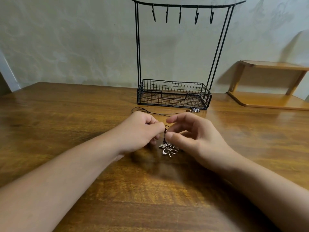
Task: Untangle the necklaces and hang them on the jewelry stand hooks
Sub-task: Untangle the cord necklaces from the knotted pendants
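From the head view we see our left hand (142,131) and right hand (192,136) close together above the near middle of the table (66,114), both with fingers curled, pinching the dark cords (165,133) of tangled necklaces whose silver pendants (169,149) hang just below our fingertips. Farther off, another cord (150,111) lies on the table, running right to a small charm (194,110) just in front of the stand (173,96), whose five hooks (180,15) hang bare.
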